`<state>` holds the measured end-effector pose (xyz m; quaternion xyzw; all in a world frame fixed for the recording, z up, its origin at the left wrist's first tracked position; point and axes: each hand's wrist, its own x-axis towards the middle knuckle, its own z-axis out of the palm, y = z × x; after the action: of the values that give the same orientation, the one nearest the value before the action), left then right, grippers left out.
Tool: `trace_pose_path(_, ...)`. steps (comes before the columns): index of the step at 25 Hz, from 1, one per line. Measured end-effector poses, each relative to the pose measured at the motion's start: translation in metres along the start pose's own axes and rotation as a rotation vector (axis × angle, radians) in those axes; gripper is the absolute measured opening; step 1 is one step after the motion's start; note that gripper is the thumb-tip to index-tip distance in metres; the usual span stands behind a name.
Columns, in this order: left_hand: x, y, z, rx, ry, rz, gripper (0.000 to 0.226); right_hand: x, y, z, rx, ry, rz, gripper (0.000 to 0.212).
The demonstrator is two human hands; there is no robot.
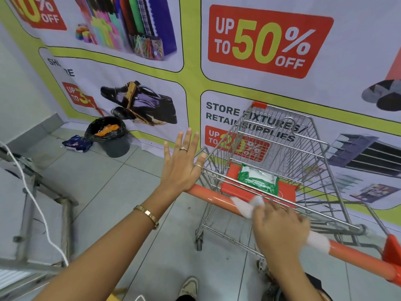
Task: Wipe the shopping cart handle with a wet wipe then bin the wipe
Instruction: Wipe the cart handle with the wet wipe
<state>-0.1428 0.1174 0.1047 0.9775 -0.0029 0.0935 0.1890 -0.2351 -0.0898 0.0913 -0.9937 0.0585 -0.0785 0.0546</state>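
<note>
The right hand (282,231) is pressing a white wet wipe (247,206) onto the orange cart handle (208,197), with the fingers curled over the bar and closed on the wipe. The hand is blurred, so it is probably sliding along the bar. One part of the wipe is showing in front of the fingertips and another part is coming out behind the hand, toward the red end cap (392,250).

The left hand (181,164) is open with the fingers spread. Its heel is resting near the far end of the handle and it is gripping nothing; it seems to be steadying the cart.

Just beyond the right hand, a green pack of wipes (258,179) is lying on the red child-seat flap (288,190). The bin (112,137), lined with a black bag, is standing on the floor well beyond the left hand, against the poster wall.

To do this step well, I think the right hand should be keeping the wipe wrapped around the bar, so that the underside is also being cleaned, and should be moving with steady pressure from one end to the other. The part under the left hand is also needing a pass, so that hand will have to lift.
</note>
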Motion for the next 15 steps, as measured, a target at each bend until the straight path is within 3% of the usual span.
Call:
trace_pose_path(4, 0.001, 0.0, 0.002, -0.013, -0.025, -0.014, 0.075, 0.004, -0.004, 0.0, -0.024, 0.027, 0.086, 0.052)
trace_pose_path(9, 0.004, -0.003, 0.002, 0.081, -0.006, 0.034, 0.077, 0.015, -0.062, 0.004, 0.039, 0.011, -0.063, 0.047)
trace_pose_path(12, 0.004, -0.004, 0.0, 0.126, 0.023, 0.058, 0.076, 0.01, -0.022, 0.002, 0.043, 0.023, -0.049, 0.046)
trace_pose_path(15, 0.002, -0.002, 0.002, 0.151, 0.042, 0.071, 0.078, 0.006, 0.017, -0.003, 0.017, -0.021, 0.11, 0.058)
